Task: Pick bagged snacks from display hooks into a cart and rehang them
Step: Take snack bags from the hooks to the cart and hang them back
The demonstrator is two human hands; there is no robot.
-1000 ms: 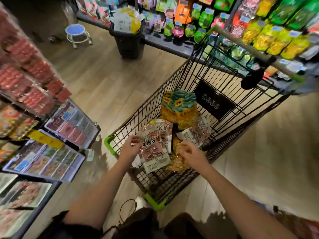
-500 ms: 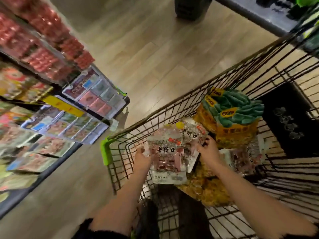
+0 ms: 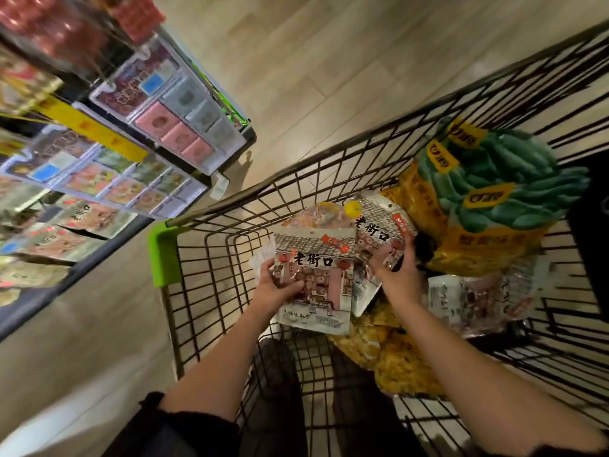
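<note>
Black wire forms the shopping cart [image 3: 230, 258] we lean over, with a bright green plastic bumper [image 3: 161, 255] on its near left corner. Our left hand [image 3: 280, 291] grips the front snack bag, a grey-and-red printed pouch with large dark characters [image 3: 316, 282], thumb curled across its face and fingers hidden behind it. Our right hand [image 3: 395, 275] pinches a second pouch of the same print [image 3: 375, 235], which sits tucked behind the first and overlaps it. Both pouches are held inside the cart, above the other goods. Beside them to the right lies a bulky yellow bag printed with green pods [image 3: 487, 206]. Under our right forearm we see crinkled orange-yellow packets [image 3: 395, 361], and a pale clear-windowed pouch [image 3: 474, 301] rests just right of that wrist. At the left, a store rack holds flat packaged snacks [image 3: 171, 127], blurred, above the pale wood-plank floor [image 3: 329, 77].
</note>
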